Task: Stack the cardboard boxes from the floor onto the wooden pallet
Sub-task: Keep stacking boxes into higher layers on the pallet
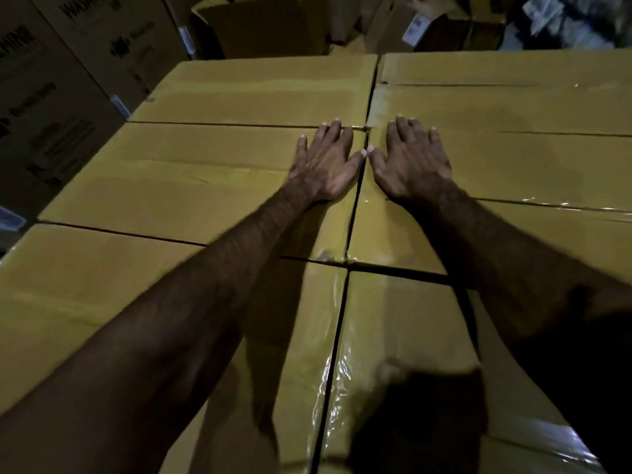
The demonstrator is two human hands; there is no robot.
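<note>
Several taped yellow-brown cardboard boxes form a flat layer below me, packed edge to edge in two columns. My left hand lies flat with fingers spread on the middle box of the left column. My right hand lies flat the same way on the middle box of the right column. The two thumbs almost meet over the seam between the columns. Neither hand holds anything. The wooden pallet is hidden under the boxes.
Tall dark printed cartons stand close on the left. Behind the layer lie an open carton and loose boxes and packages. Glossy tape shines along the near seam.
</note>
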